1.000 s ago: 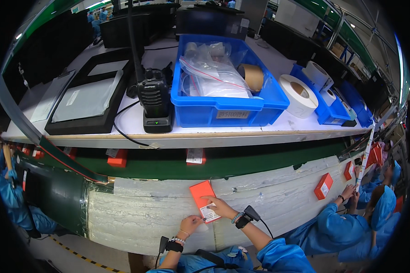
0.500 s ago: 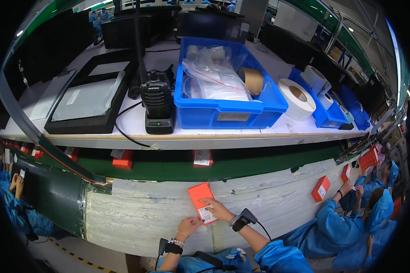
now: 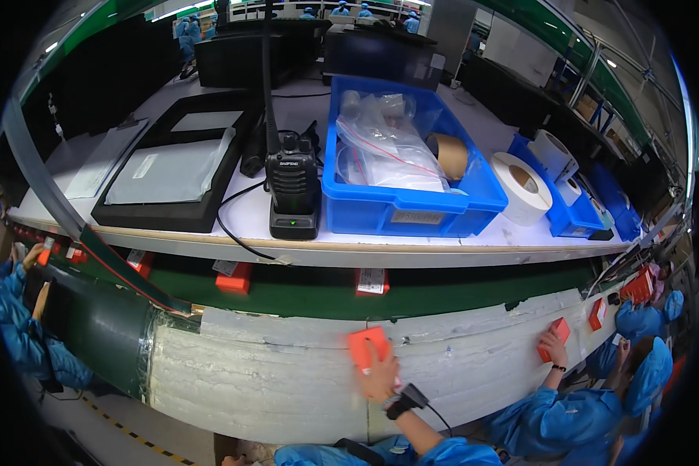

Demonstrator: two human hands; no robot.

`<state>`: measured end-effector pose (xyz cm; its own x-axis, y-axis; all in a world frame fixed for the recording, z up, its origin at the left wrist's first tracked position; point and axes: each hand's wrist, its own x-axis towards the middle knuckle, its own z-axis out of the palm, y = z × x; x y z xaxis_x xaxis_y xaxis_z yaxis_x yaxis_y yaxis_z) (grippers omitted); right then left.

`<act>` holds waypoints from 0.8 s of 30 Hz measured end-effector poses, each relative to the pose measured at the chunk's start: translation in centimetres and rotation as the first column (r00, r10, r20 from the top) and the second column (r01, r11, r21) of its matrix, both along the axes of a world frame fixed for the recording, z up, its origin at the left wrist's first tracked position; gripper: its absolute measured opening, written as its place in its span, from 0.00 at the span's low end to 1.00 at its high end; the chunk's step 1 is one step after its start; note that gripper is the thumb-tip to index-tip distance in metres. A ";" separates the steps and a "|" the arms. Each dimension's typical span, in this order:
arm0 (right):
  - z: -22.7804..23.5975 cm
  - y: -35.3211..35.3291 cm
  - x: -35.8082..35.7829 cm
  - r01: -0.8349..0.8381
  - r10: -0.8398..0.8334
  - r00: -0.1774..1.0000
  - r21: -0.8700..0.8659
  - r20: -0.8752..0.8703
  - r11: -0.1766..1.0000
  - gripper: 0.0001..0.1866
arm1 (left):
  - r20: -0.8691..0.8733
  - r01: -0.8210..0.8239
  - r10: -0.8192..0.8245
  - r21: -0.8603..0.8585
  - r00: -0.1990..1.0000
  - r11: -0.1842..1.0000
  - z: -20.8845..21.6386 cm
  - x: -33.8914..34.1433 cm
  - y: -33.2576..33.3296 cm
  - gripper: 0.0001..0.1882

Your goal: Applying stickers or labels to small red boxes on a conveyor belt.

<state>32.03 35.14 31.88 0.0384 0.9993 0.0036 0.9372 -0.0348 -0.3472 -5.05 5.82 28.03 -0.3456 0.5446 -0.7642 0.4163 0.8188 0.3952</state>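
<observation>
A red-orange box (image 3: 369, 342) with a white label is over the pale, taped worktop in front of me. My right hand (image 3: 379, 377) is closed on it from above, slightly blurred, and covers most of the label. A dark strap with a cable is round my right wrist. Of my left hand (image 3: 233, 460) only a sliver shows at the lower edge, away from the box, its fingers not readable. Beyond the worktop, more red boxes with white labels sit on a green conveyor belt, one of them a red box (image 3: 371, 281) just past my right hand.
Above the green belt (image 3: 311, 293) a white shelf (image 3: 248, 250) holds a walkie-talkie (image 3: 293, 186), a blue bin (image 3: 412, 221) of plastic bags and a label roll (image 3: 520, 188). At right, a co-worker's hand (image 3: 553, 347) grasps a red box. Another worker (image 3: 27, 318) is at left.
My left hand has left the box and dropped to the lower edge. My right hand now grips the box alone. The co-worker at right has taken hold of a box. The whole view has shifted slightly.
</observation>
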 end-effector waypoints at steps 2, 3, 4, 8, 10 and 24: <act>-0.7 -0.8 5.5 0.062 -0.062 0.998 0.021 0.007 0.998 0.42 | 0.063 -0.078 0.072 0.097 0.995 0.992 0.1 1.4 0.5 0.24; -0.8 -1.1 8.8 0.092 -0.095 0.995 0.140 0.013 0.986 0.41 | 0.099 -0.107 0.094 0.130 0.991 0.986 0.4 1.9 0.8 0.24; -1.7 -1.2 12.4 0.126 -0.156 0.980 0.227 0.123 0.966 0.39 | 0.133 -0.130 0.109 0.162 0.985 0.978 1.0 2.4 1.5 0.24; -2.8 1.6 19.6 0.390 -0.450 0.793 0.225 0.411 0.893 0.39 | 0.233 -0.188 0.133 0.229 0.963 0.955 3.0 3.5 4.0 0.24; -3.1 5.1 19.0 0.156 -0.211 0.943 0.216 0.259 0.964 0.40 | 0.256 -0.201 0.137 0.244 0.957 0.949 4.1 3.6 5.0 0.24; -2.4 18.7 4.7 0.219 -0.224 0.974 0.169 0.013 0.961 0.40 | 0.338 -0.208 0.101 0.297 0.936 0.932 7.6 2.6 10.2 0.23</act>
